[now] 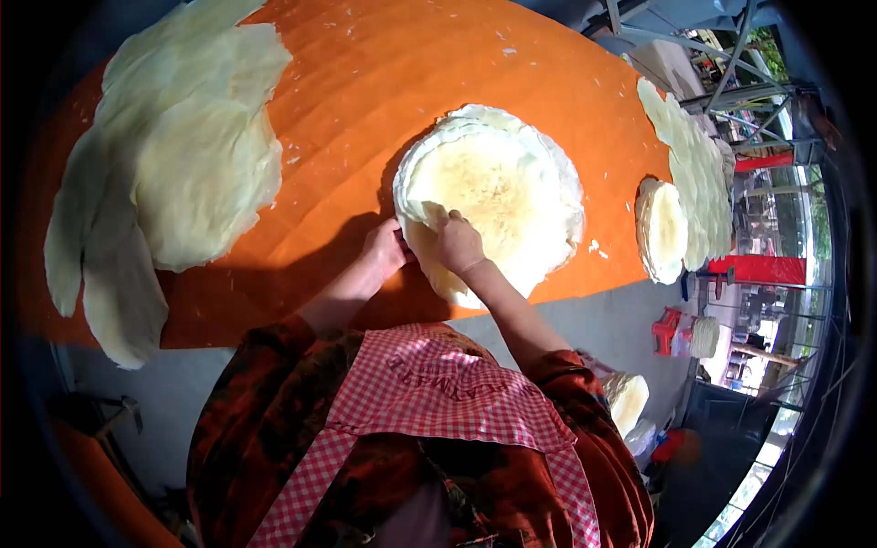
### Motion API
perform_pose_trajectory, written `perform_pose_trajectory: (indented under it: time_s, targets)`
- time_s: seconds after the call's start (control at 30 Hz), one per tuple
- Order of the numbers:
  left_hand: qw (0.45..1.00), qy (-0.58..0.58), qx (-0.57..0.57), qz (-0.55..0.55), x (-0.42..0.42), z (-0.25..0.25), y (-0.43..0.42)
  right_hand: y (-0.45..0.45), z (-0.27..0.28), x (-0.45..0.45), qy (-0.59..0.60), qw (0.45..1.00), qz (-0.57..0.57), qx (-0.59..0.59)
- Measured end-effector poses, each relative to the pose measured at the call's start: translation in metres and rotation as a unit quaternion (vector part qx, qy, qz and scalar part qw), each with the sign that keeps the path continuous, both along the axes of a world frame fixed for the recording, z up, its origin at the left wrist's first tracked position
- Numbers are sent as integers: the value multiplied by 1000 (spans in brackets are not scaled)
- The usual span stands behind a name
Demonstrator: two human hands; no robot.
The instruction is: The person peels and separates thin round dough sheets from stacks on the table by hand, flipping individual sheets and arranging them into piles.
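Our right hand (pixel 459 243) pinches the top flatbread (pixel 493 178) by its upturned edge, on the stack (pixel 570 183) atop the orange table (pixel 352 137); our left hand (pixel 387 247) meets the rim, its hold unclear. We seem to be separating layers; next calls for gentle lifting.

Beneath my fingers (pixel 454 219) the flatbread stack (pixel 498 173) looks dry, matt and papery, its rim rough and ragged. Around it, the orange table covering (pixel 356 110) looks mostly smooth, cloth or plastic, I can't tell. Left of my fingers, the flatbread sheets (pixel 196 173) look thin, matt and leathery. Closer to me than my fingers, the apron (pixel 448 374) is matt woven cloth, the sleeves (pixel 265 379) softer, plush-looking cloth.
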State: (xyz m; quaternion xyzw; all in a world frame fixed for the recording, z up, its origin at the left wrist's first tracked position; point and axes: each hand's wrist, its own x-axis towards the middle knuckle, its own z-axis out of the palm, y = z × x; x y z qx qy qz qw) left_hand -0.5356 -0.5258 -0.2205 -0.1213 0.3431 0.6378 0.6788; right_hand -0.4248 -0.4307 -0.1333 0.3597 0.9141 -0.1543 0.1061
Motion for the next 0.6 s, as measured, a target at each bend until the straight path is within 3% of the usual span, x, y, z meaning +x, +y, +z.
perform_pose_trajectory:
  time_s: [0.17,0.27,0.33,0.4,0.43,0.57,0.6]
  targets:
    - [999,8,47,6,-1,7,2,-17,7,-11,40,997,-51,-38]
    - [998,43,53,14,-2,1,4,-19,-12,2,116,992,22,51]
    - [997,70,31,26,0,26,3,-21,-11,2,161,982,50,86]
    - [995,98,6,-6,2,23,5,-24,1,0,183,981,-67,12]
    - [993,114,-6,-21,2,19,7,-19,1,1,165,985,-58,1]
    - [962,255,-74,-65,6,17,14,63,-13,20,100,992,-71,21]
    - [961,256,-72,-69,5,19,13,139,-61,47,48,993,-16,108]
